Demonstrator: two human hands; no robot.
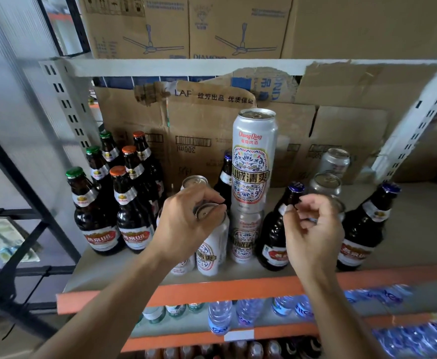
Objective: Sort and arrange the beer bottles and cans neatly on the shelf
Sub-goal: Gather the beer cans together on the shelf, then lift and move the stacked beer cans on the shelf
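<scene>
My left hand (186,224) grips the top rim of a white beer can (212,247) near the front of the shelf (406,229). Another can top (194,180) shows just behind it. To its right, a tall white can (253,161) is stacked on a second can (246,237). My right hand (313,229) hovers with loosely curled fingers beside the neck of a blue-capped brown bottle (274,234) and holds nothing. Several brown bottles with green and orange caps (124,203) stand in rows at the left. Another blue-capped bottle (367,224) stands at the right.
Two silver cans (334,161) stand behind my right hand, and a third blue-capped bottle (226,174) behind the stacked cans. Torn cardboard (207,120) lines the back. Fan boxes (186,27) sit on the shelf above. Water bottles (220,317) fill the shelf below the orange beam (238,286).
</scene>
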